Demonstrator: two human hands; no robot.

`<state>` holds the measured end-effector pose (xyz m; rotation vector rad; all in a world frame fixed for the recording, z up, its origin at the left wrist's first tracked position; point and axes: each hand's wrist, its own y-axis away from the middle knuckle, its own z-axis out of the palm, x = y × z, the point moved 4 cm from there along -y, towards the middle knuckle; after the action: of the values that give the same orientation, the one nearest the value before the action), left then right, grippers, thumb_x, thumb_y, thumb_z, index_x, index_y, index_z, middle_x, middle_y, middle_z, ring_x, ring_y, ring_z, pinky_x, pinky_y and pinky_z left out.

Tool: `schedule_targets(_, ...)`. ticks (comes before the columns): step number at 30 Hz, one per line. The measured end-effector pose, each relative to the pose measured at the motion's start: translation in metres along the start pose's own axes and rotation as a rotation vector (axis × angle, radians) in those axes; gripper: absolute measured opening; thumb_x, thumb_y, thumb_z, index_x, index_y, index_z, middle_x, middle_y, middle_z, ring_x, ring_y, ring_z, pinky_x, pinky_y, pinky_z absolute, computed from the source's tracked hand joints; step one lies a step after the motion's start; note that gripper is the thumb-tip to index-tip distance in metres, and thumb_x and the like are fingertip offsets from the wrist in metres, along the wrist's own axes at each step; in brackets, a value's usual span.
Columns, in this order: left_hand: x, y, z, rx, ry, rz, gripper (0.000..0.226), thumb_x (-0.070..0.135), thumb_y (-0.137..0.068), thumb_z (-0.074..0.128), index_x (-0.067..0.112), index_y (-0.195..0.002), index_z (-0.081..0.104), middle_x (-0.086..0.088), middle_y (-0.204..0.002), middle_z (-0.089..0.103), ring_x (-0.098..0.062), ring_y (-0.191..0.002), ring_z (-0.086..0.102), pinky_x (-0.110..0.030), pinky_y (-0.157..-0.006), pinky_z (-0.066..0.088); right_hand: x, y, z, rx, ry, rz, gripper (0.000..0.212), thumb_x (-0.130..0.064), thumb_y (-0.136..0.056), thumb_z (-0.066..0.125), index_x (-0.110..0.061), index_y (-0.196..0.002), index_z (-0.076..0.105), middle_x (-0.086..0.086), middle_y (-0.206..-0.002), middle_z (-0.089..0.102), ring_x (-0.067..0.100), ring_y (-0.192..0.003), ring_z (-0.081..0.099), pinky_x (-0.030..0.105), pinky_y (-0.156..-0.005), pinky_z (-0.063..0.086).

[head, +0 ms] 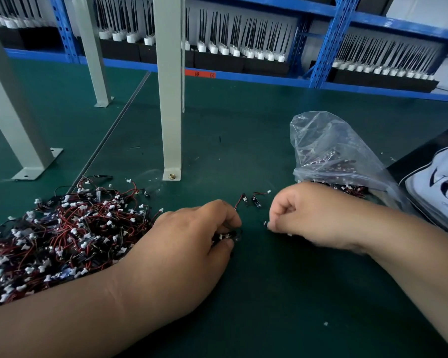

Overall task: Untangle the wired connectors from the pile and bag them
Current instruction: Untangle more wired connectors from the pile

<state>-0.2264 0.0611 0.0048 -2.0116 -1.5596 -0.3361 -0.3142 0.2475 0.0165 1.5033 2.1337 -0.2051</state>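
A big pile of wired connectors [62, 233], red and black wires with white plugs, lies on the green mat at the left. My left hand [189, 244] rests beside the pile and its fingers grip a small bunch of connectors [228, 235]. My right hand [303, 213] is curled, pinching a small connector part [265, 224] at its fingertips. Two loose connectors [254, 198] lie on the mat between and just beyond my hands. A clear plastic zip bag [329, 156], partly filled with connectors, stands open behind my right hand.
Grey metal legs [170, 99] are bolted to the green mat [243, 140] ahead. Blue shelving [329, 42] with rows of black antennas runs along the back. A white printed bag [440, 182] sits at the right edge.
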Motion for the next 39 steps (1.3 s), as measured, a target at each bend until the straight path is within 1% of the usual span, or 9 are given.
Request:
schedule_targets(3,0.0,-0.001,0.0,-0.006,0.001,-0.002,0.025,0.038,-0.087,0.059,0.047,-0.105,0.044,0.041,-0.093,0.051,0.016,-0.092,0.045,-0.006,-0.076,0.032,0.01,-0.01,-0.002,0.268,-0.134,0.039,0.009,-0.032,-0.086,0.066,-0.03,-0.077,0.065,0.002,-0.067,0.067,0.005,-0.039,0.043,0.025,-0.047,0.037)
schedule_targets(7,0.0,-0.001,0.0,-0.007,0.018,-0.006,0.02,0.038,-0.088,0.057,0.045,-0.104,0.046,0.035,-0.094,0.056,0.01,-0.093,0.047,-0.009,-0.075,0.034,0.011,-0.012,-0.001,0.467,-0.136,0.026,0.016,-0.023,-0.089,0.06,-0.027,-0.074,0.064,-0.01,-0.069,0.069,0.015,-0.049,0.061,0.034,-0.055,0.052)
schedule_targets(13,0.0,-0.001,-0.001,-0.016,0.028,-0.011,0.017,0.033,-0.091,0.055,0.043,-0.103,0.048,0.041,-0.099,0.054,0.01,-0.093,0.05,-0.01,-0.074,0.034,0.015,-0.015,0.002,0.471,-0.166,0.021,0.022,-0.016,-0.094,0.054,-0.032,-0.084,0.065,-0.012,-0.073,0.07,0.007,-0.051,0.062,0.023,-0.053,0.045)
schedule_targets(18,0.001,-0.002,-0.001,-0.01,0.036,-0.003,0.015,0.028,-0.091,0.055,0.04,-0.101,0.052,0.042,-0.1,0.052,0.011,-0.091,0.051,-0.008,-0.073,0.036,0.011,-0.012,0.004,0.479,-0.063,-0.013,0.017,-0.017,-0.091,0.059,-0.03,-0.083,0.066,-0.014,-0.069,0.066,0.009,-0.056,0.057,0.029,-0.059,0.05)
schedule_targets(22,-0.002,-0.003,0.0,0.005,0.065,-0.012,0.019,0.024,-0.091,0.058,0.04,-0.101,0.054,0.034,-0.093,0.06,0.01,-0.089,0.054,-0.009,-0.075,0.04,-0.014,0.002,0.005,0.54,-0.047,-0.282,0.013,-0.031,-0.088,0.061,-0.025,-0.077,0.067,-0.01,-0.07,0.065,0.011,-0.066,0.058,0.032,-0.062,0.048)
schedule_targets(26,-0.005,-0.003,0.001,0.039,0.078,-0.017,0.021,0.027,-0.088,0.062,0.042,-0.098,0.05,0.027,-0.086,0.061,0.005,-0.082,0.055,-0.01,-0.067,0.04,-0.037,0.014,0.016,0.314,-0.086,-0.568,0.028,-0.045,-0.088,0.059,-0.021,-0.075,0.067,-0.005,-0.069,0.063,0.015,-0.07,0.061,0.033,-0.063,0.048)
schedule_targets(32,-0.007,-0.003,0.002,0.064,0.102,-0.028,0.024,0.029,-0.085,0.064,0.042,-0.093,0.045,0.021,-0.078,0.06,-0.002,-0.073,0.054,-0.019,-0.061,0.04,-0.035,0.014,0.026,0.271,-0.058,-0.579,0.013,-0.034,-0.08,0.069,-0.027,-0.07,0.064,-0.008,-0.065,0.055,0.016,-0.065,0.055,0.037,-0.058,0.046)
schedule_targets(36,-0.006,-0.004,0.001,0.053,0.13,-0.037,0.027,0.023,-0.087,0.063,0.04,-0.096,0.044,0.026,-0.083,0.065,0.0,-0.08,0.06,-0.028,-0.073,0.049,-0.037,0.015,0.02,0.325,-0.115,-0.589,0.015,-0.026,-0.081,0.07,-0.02,-0.068,0.064,-0.007,-0.062,0.057,0.009,-0.06,0.054,0.021,-0.054,0.041)
schedule_targets(39,-0.005,-0.004,0.002,0.042,0.126,-0.041,0.027,0.024,-0.088,0.061,0.042,-0.096,0.042,0.035,-0.087,0.064,0.005,-0.085,0.059,-0.022,-0.077,0.048,-0.027,0.012,0.009,0.44,-0.275,-0.493,0.015,-0.022,-0.078,0.07,-0.019,-0.065,0.064,-0.008,-0.059,0.058,0.003,-0.053,0.049,0.014,-0.053,0.037)
